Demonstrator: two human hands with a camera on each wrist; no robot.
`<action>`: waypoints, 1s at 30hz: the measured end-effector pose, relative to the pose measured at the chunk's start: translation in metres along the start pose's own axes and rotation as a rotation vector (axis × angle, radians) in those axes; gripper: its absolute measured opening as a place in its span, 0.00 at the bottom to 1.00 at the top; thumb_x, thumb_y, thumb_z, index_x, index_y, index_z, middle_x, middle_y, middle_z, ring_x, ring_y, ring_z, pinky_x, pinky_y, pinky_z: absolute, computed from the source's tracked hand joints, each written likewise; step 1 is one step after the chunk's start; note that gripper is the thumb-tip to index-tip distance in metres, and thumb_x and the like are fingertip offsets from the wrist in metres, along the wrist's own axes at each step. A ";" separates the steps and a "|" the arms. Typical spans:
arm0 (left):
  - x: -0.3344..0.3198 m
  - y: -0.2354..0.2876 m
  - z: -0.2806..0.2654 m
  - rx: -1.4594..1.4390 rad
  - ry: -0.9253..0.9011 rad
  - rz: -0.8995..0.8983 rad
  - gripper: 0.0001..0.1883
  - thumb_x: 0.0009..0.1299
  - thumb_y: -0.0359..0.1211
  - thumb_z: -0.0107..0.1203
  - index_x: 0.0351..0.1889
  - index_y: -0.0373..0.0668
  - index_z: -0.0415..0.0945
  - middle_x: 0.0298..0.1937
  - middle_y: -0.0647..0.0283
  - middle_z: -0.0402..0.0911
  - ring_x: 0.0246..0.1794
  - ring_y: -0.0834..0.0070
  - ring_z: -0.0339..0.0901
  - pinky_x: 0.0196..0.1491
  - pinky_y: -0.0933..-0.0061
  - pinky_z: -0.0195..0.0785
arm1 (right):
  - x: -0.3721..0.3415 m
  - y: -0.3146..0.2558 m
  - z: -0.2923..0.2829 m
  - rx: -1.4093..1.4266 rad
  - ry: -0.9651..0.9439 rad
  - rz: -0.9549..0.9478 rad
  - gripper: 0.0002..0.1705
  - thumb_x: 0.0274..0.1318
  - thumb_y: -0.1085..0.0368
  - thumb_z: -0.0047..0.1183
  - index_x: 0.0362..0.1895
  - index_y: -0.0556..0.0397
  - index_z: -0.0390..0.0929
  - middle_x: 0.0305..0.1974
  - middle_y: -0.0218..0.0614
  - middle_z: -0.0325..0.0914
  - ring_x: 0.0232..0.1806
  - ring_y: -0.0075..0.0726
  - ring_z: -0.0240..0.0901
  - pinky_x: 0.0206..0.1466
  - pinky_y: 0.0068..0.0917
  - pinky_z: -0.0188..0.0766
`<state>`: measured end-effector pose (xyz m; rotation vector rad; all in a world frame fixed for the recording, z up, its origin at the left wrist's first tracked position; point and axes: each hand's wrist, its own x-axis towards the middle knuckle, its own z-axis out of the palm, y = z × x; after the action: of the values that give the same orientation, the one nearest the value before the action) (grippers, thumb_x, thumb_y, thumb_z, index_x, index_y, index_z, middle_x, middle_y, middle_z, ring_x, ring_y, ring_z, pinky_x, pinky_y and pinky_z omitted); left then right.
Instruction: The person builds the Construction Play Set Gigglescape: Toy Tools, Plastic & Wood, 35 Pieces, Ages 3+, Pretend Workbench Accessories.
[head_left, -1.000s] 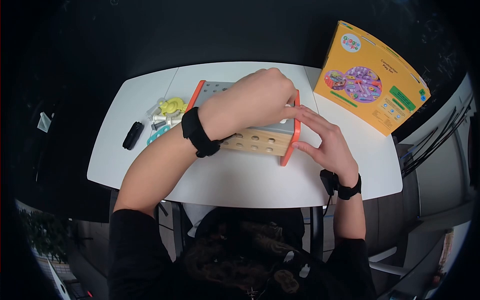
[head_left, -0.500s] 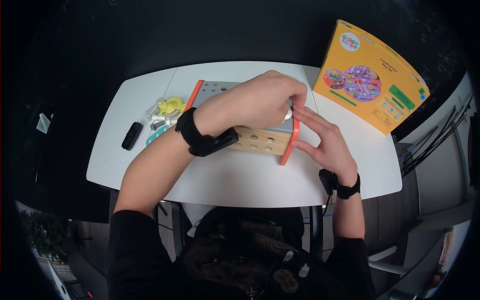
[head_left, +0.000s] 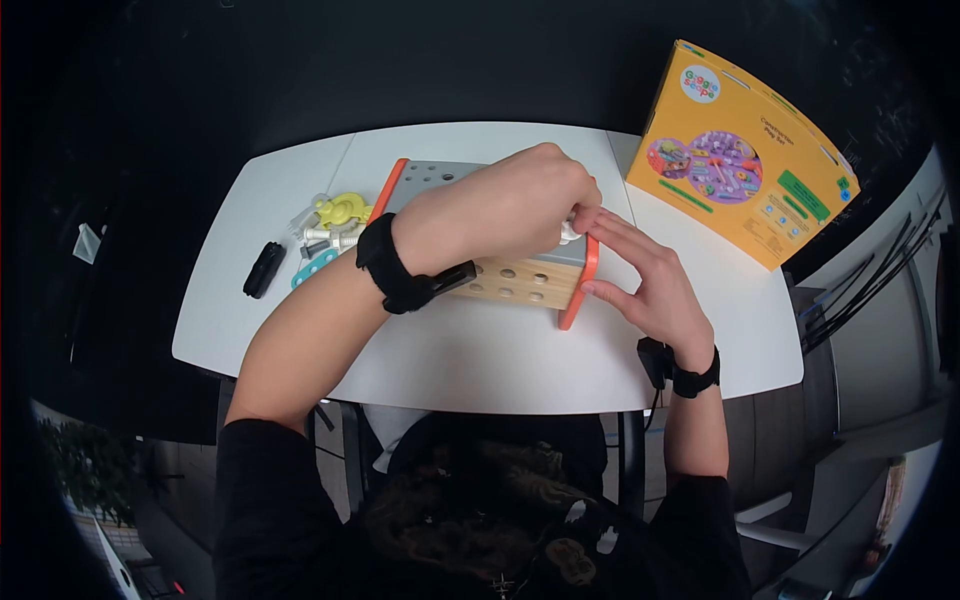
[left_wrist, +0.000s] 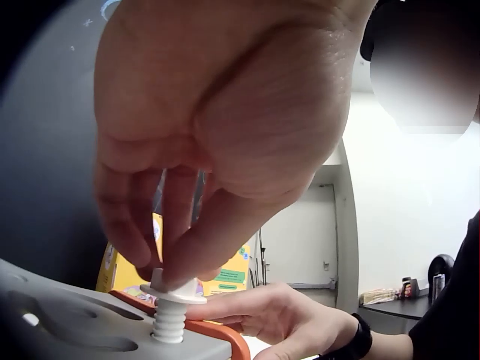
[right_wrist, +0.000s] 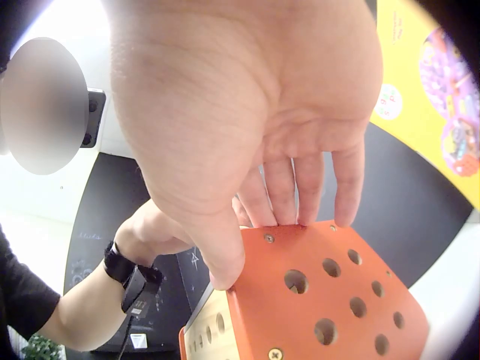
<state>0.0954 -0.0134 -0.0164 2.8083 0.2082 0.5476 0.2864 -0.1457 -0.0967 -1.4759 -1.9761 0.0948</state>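
In the left wrist view the fingertips of my left hand [left_wrist: 217,112] pinch the head of a white screw [left_wrist: 169,319], which stands upright in the grey top [left_wrist: 67,319] of the toy bench near its orange end. My right hand [right_wrist: 247,112] holds that orange end panel [right_wrist: 337,300] in the right wrist view, thumb at the wooden side's corner and fingers along the top edge. The head view has my left hand [head_left: 500,205] reaching across the bench [head_left: 510,285] to its right end, beside my right hand [head_left: 655,290].
Left of the bench lie a yellow toy piece [head_left: 343,209], white and grey bolts, a teal strip [head_left: 315,268] and a black object [head_left: 264,270]. A yellow box [head_left: 745,150] stands at the back right of the white table [head_left: 480,375].
My left hand's fingers and wrist have turned a little at the white screw, which shows more between the hands. My right hand has stayed at the orange panel.
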 end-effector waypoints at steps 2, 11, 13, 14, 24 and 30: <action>0.001 -0.001 -0.003 -0.020 -0.045 -0.006 0.09 0.58 0.16 0.50 0.29 0.35 0.81 0.32 0.50 0.83 0.37 0.53 0.81 0.43 0.61 0.73 | 0.000 -0.002 0.000 0.004 -0.001 0.007 0.36 0.51 0.55 0.71 0.65 0.49 0.77 0.67 0.41 0.74 0.71 0.49 0.67 0.71 0.42 0.68; 0.002 0.007 0.008 0.119 0.183 -0.102 0.03 0.62 0.24 0.56 0.27 0.35 0.79 0.28 0.54 0.80 0.38 0.54 0.81 0.42 0.60 0.74 | 0.000 -0.001 -0.001 0.004 0.011 -0.016 0.36 0.51 0.54 0.71 0.65 0.49 0.77 0.67 0.40 0.74 0.71 0.48 0.67 0.71 0.41 0.68; 0.003 0.008 0.008 0.242 -0.060 -0.207 0.08 0.65 0.30 0.59 0.30 0.34 0.81 0.32 0.52 0.82 0.38 0.54 0.81 0.44 0.59 0.75 | 0.000 -0.003 -0.001 -0.009 0.007 0.009 0.37 0.51 0.54 0.71 0.65 0.49 0.77 0.67 0.40 0.74 0.71 0.48 0.67 0.71 0.41 0.68; 0.002 0.007 0.008 0.242 -0.060 -0.209 0.08 0.65 0.30 0.59 0.30 0.34 0.81 0.32 0.52 0.82 0.38 0.54 0.81 0.44 0.59 0.75 | 0.000 -0.003 0.000 -0.008 0.005 0.009 0.37 0.51 0.54 0.71 0.65 0.49 0.77 0.67 0.40 0.74 0.71 0.48 0.67 0.71 0.41 0.68; 0.001 0.004 -0.008 -0.071 -0.169 -0.044 0.10 0.59 0.15 0.53 0.31 0.37 0.82 0.37 0.53 0.83 0.37 0.56 0.79 0.44 0.62 0.73 | 0.000 -0.003 -0.001 -0.007 -0.005 0.009 0.36 0.51 0.55 0.71 0.65 0.49 0.77 0.66 0.41 0.75 0.71 0.48 0.67 0.71 0.41 0.69; 0.000 -0.008 0.008 -0.146 0.084 0.064 0.05 0.63 0.21 0.54 0.31 0.37 0.81 0.32 0.54 0.82 0.36 0.56 0.78 0.40 0.59 0.70 | 0.000 0.001 0.001 -0.006 0.007 -0.003 0.36 0.51 0.54 0.71 0.65 0.48 0.77 0.67 0.40 0.74 0.71 0.48 0.67 0.71 0.41 0.69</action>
<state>0.0982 -0.0080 -0.0260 2.6606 0.0907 0.6687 0.2864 -0.1453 -0.0977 -1.4746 -1.9746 0.0824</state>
